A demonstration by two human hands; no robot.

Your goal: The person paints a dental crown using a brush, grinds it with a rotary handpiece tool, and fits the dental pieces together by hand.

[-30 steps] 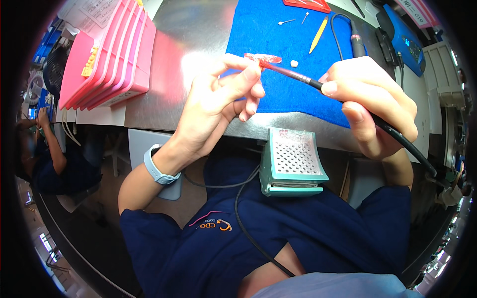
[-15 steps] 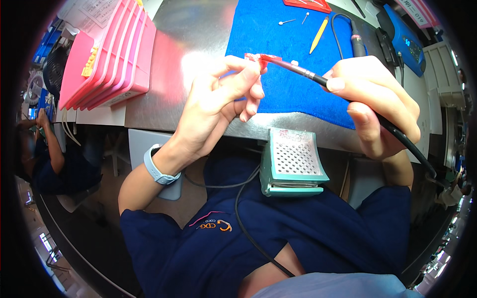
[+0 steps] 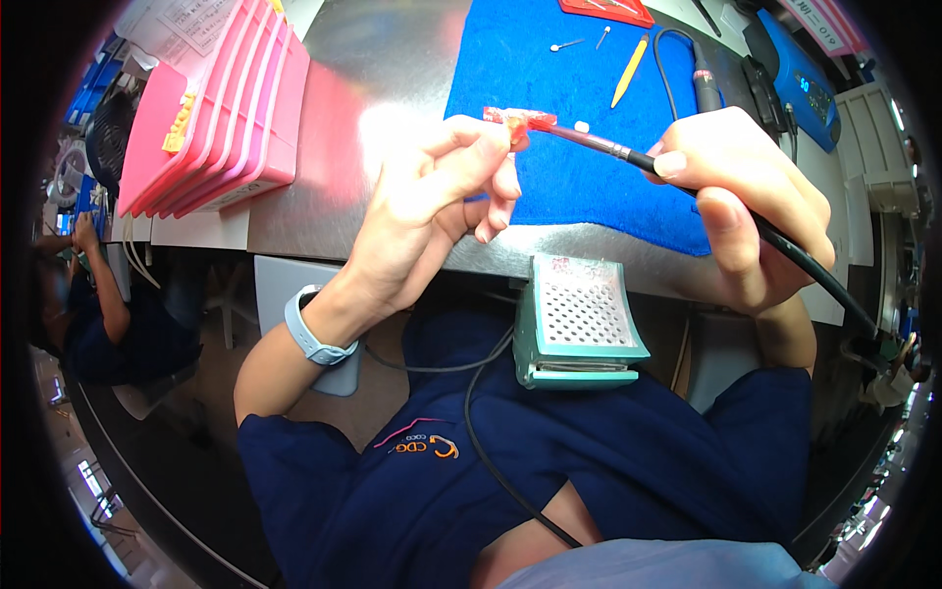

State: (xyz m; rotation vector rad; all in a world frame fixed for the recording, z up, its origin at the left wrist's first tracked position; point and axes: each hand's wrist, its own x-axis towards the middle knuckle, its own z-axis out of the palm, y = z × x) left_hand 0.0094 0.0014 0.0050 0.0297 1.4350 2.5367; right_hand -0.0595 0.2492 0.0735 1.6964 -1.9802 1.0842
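My left hand [image 3: 427, 182] pinches a small orange-red piece [image 3: 517, 129] between thumb and forefinger, the other fingers curled below. Its exact kind is too small to tell. A translucent red strip [image 3: 535, 115] shows just behind it; whether the two touch I cannot tell. My right hand [image 3: 751, 201] is closed round a slim pen-like tool [image 3: 610, 148] with a black grip, a silver band and a reddish front end. The tool slants left, its tip at or very near the orange-red piece. A thick black cable [image 3: 819, 275] trails from behind my right hand.
Beneath lies a blue towel [image 3: 579, 191], carrying a yellow pencil-like stick [image 3: 630, 71], small pins and a red tray [image 3: 608, 10]. Pink racks [image 3: 226, 118] stand left, a blue display unit [image 3: 800, 88] right. A green perforated box [image 3: 584, 314] juts out at the front edge.
The tool's front end has dropped slightly, and my right hand has shifted a little down and right. More of the orange-red piece shows at my left fingertips. The black cable has swung slightly.
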